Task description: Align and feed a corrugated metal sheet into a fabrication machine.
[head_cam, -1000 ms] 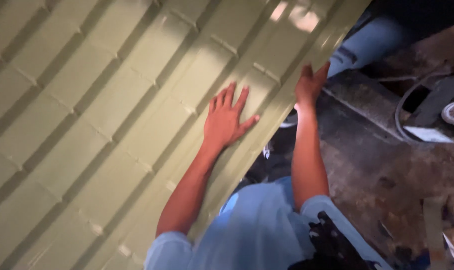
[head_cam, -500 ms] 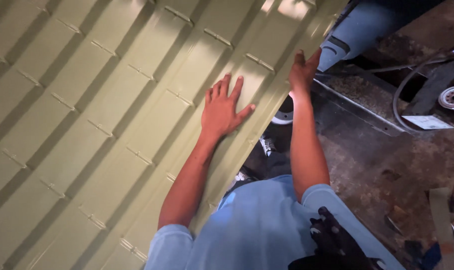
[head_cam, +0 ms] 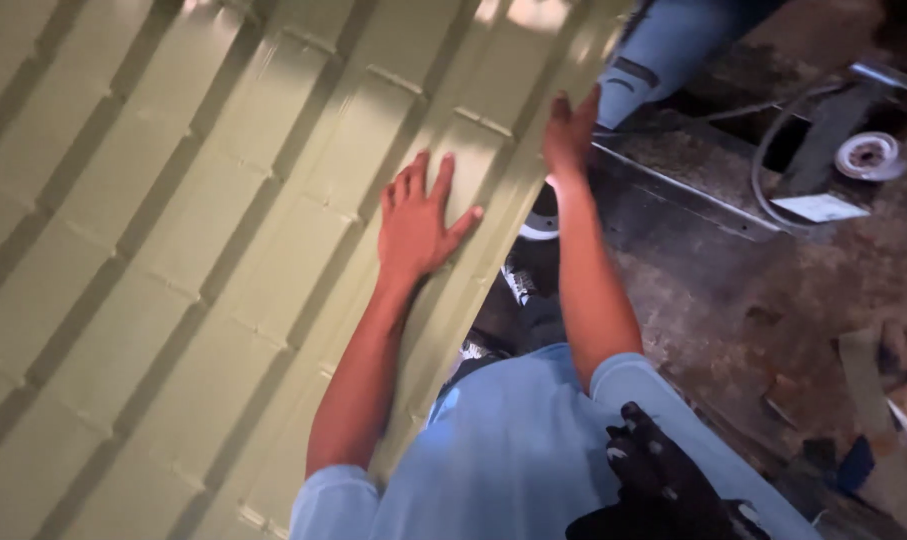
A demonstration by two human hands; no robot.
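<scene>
A large pale green corrugated metal sheet, stamped with tile-like steps, fills the left and middle of the view. My left hand lies flat on its surface near the right edge, fingers spread. My right hand rests against the sheet's right edge higher up, fingers extended. Both arms reach forward from my light blue shirt.
Another person's leg in blue jeans stands at the top right. A dark metal machine bed with a cable, a small wheel and a white label lies to the right. Scraps litter the dirty floor.
The sheet and both hands have shifted left and slightly down in the view as the camera moved. My right hand has loosened from curling on the edge to a flatter touch.
</scene>
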